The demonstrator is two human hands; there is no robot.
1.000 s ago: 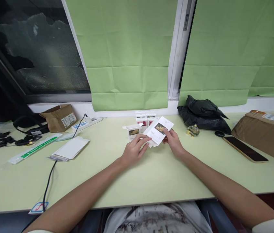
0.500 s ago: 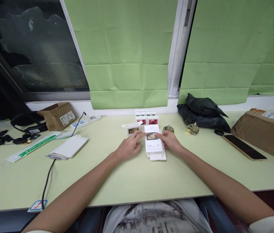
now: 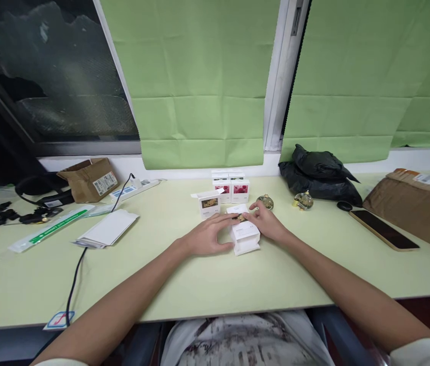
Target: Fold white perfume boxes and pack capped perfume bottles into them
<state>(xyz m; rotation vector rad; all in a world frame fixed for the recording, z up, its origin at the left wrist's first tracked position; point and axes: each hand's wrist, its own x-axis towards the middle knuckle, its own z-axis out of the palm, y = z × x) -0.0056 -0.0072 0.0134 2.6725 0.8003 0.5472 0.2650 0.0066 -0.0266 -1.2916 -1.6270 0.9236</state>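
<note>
A flat white carton with a small dark picture (image 3: 244, 235) lies on the pale green table (image 3: 207, 284) in front of me. My left hand (image 3: 209, 236) rests against its left side, fingers laid over the top edge. My right hand (image 3: 266, 222) presses on its far right corner with bent fingers. Both hands touch the carton. Just behind it stands an open white box with a yellow picture (image 3: 209, 204), and behind that two white boxes with red pictures (image 3: 231, 189).
Two small round glass bottles (image 3: 266, 202) (image 3: 304, 200) sit right of the boxes, before a black plastic bag (image 3: 319, 175). A phone (image 3: 384, 230) and brown parcel (image 3: 417, 208) lie far right. Left are white envelopes (image 3: 108, 230), a black cable (image 3: 78, 274), a cardboard box (image 3: 90, 179).
The carton was held up tilted in both hands a second ago; it now lies flat on the table, and both hands have come down onto it.
</note>
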